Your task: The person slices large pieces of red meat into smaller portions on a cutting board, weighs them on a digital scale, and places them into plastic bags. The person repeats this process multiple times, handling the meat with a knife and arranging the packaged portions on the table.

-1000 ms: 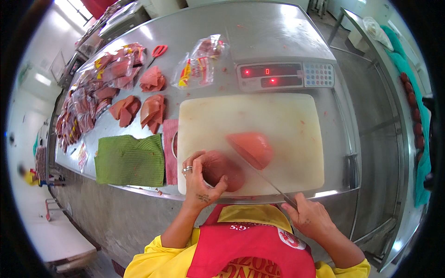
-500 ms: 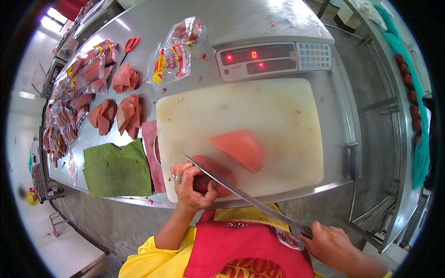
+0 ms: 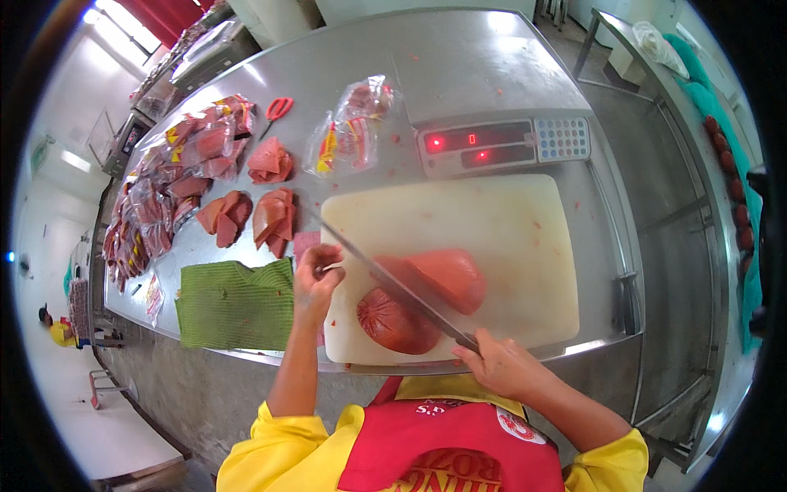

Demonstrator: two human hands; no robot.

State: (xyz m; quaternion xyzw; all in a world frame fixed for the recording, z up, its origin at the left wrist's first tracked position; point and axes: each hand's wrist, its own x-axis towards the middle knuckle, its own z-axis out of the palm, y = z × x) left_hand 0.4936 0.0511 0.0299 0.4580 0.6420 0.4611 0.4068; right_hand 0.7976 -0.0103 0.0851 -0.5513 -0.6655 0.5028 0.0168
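A long knife [image 3: 385, 279] slants across the cutting board [image 3: 525, 217], its handle in my right hand [image 3: 508, 361], closed round it. Its blade passes over two pieces of polony, with the tip past the board's left edge. The nearer piece [image 3: 398, 324] is dark red, with a wrinkled, gathered end; the other piece [image 3: 451, 279], behind it, is paler and smooth. My left hand [image 3: 313, 287] is off the meat, over the board's left edge, its fingers loosely curled and the thumb apart. I see nothing in it.
A green cloth [image 3: 234, 305] lies left of the board. Beyond it are sliced meat piles [image 3: 275, 217], bagged meat [image 3: 152, 217], red-handled scissors [image 3: 279, 108] and a clear bag [image 3: 348, 135]. A scale [image 3: 492, 146] stands behind the board. Right of the table is a metal rack [image 3: 697, 221].
My left hand has let go of the dark red piece and moved left and up. My right hand has brought the knife up and left over the board. The view has shifted slightly.
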